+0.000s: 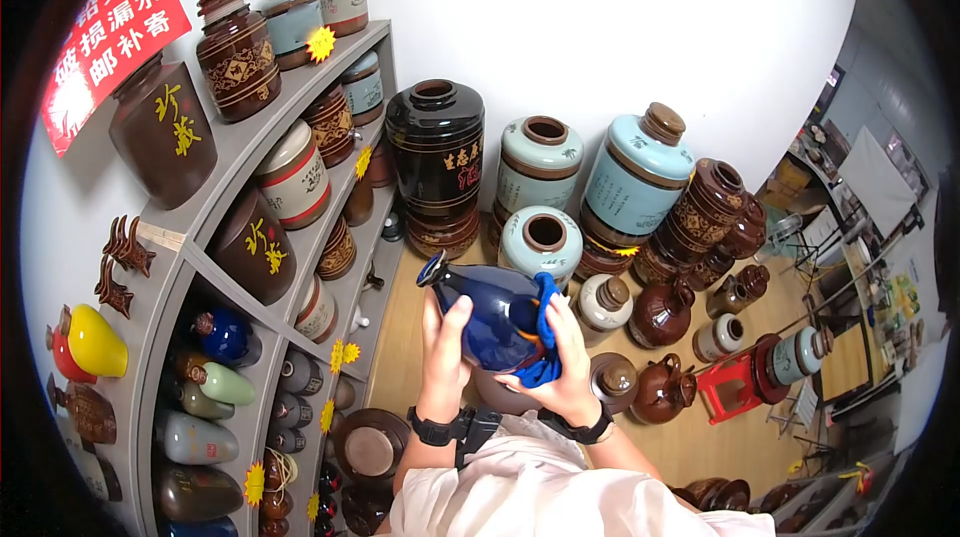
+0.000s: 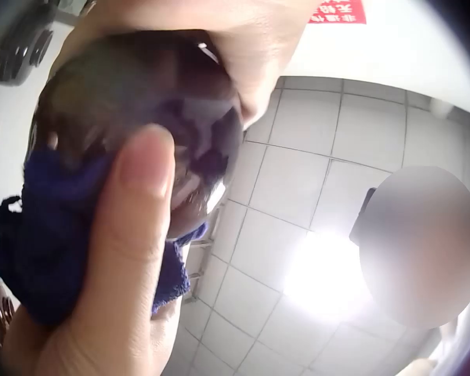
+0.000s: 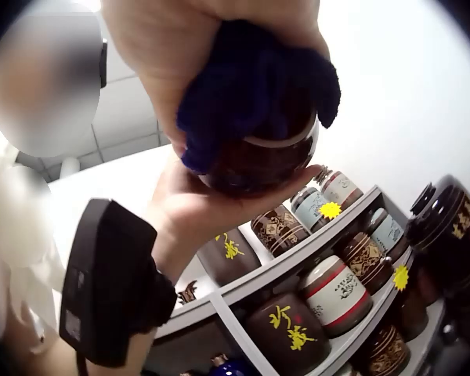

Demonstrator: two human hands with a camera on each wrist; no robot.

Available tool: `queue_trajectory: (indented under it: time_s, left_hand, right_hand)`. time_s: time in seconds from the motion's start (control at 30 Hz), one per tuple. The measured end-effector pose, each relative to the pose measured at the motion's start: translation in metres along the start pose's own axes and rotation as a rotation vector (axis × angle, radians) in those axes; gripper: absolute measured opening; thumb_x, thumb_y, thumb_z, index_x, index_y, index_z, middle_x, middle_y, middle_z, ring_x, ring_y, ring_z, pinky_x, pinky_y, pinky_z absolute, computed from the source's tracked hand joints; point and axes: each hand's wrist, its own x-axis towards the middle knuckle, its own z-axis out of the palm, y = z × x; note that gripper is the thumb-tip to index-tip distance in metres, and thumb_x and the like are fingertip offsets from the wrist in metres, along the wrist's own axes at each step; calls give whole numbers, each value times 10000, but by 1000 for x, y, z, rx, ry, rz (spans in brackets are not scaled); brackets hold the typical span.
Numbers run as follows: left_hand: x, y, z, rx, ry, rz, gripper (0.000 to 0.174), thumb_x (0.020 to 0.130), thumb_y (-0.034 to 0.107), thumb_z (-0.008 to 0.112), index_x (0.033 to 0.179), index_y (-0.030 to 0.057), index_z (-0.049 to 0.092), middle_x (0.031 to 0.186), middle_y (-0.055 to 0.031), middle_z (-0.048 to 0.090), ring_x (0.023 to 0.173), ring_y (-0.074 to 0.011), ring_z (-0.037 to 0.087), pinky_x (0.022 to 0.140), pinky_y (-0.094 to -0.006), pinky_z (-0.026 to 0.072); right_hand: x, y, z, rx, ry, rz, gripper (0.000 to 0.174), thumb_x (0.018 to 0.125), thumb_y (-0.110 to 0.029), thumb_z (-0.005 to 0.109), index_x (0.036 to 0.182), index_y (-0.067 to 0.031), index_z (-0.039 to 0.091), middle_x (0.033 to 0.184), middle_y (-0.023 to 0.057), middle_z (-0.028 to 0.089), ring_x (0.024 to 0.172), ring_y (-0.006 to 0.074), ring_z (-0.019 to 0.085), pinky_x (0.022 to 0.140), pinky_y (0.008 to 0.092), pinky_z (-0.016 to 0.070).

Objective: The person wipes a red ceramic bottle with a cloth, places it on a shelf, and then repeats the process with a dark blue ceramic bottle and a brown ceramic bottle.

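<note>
A glossy dark blue bottle is held tilted in front of the body, its narrow neck toward the upper left and its base toward the right. My left hand grips its side, thumb laid along the glaze. Around the base end, my right hand holds a blue cloth against the bottle. The left wrist view shows the right thumb pressing over the cloth at the rounded bottle surface. In the right wrist view, the cloth is bunched under the right hand, and the left palm supports the bottle from below.
A grey curved shelf with jars and bottles stands on the left. Large stoneware jars, among them a black one and a pale blue one, stand on the floor ahead. A red stool is at the right.
</note>
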Motion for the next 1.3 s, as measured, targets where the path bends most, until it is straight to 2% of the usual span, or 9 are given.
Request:
queue_trajectory:
  time_s: [0.23,0.27,0.4,0.63,0.93,1.07,1.17,1.2,1.3]
  left_hand:
    - [4,-2,-4,-24,-78,40,479,835,220,568,1252,24,435,1140,-112,544,1032,-196,560,915,-330,456]
    - [4,-3,-6,-16,-88,40,489,828,225,571,1251,21,437,1139,-114,547,1032,-197,559,914,-330,455]
    - [4,-5,-9,44,-131,42,500,819,229,578,1247,8,442,1129,-120,556,1030,-200,558,919,-329,445]
    - [2,-10,-19,303,-361,105,539,847,287,563,1267,-22,429,1181,-129,544,1092,-212,533,963,-348,404]
    - [1,-38,-26,109,-278,21,501,876,297,518,1244,-35,440,1174,-127,545,1059,-188,544,915,-308,437]
    - [2,-32,-15,80,-208,49,475,859,279,530,1208,-40,476,1137,-136,570,1034,-195,558,913,-320,440]
    - [6,-24,-9,54,-214,133,489,851,300,537,1186,-53,485,1140,-170,581,1023,-225,574,911,-337,448]
    - [7,-24,-9,12,-188,134,493,854,311,531,1184,-52,481,1142,-177,581,1027,-233,575,914,-342,449]
    - [11,-33,-13,-77,-95,122,533,870,396,490,1203,-20,468,1172,-180,569,1058,-255,567,928,-366,449]
  right_hand:
    - [7,-11,-15,-104,-124,-144,711,631,-215,842,1244,-37,529,1300,206,480,1196,445,454,1013,523,372]
    - [13,-15,-19,-84,-161,-155,633,657,-229,818,1214,-65,567,1271,148,520,1172,447,463,992,536,387]
    - [27,-21,-28,-176,-293,-233,579,713,-315,760,1220,-103,578,1271,75,537,1203,410,446,982,522,389]
    - [59,-27,-39,-37,-461,-262,610,694,-300,777,1236,-111,570,1286,64,539,1207,369,451,995,479,364]
    - [68,-19,-39,63,-528,-156,588,697,-272,771,1229,-124,568,1275,58,554,1199,326,474,1017,424,359]
    - [63,-16,-40,154,-433,-7,627,680,-211,788,1245,-85,548,1302,121,525,1230,313,466,1044,410,343]
    - [49,-7,-37,322,-313,242,638,685,-176,787,1262,-69,534,1319,137,507,1254,282,448,1060,390,328]
    - [41,3,-34,411,-295,287,693,700,-136,773,1317,-46,472,1349,130,475,1267,246,430,1071,367,313]
    - [13,19,-13,1062,-53,654,749,719,-125,760,1363,-19,393,1367,112,447,1260,224,431,1067,350,322]
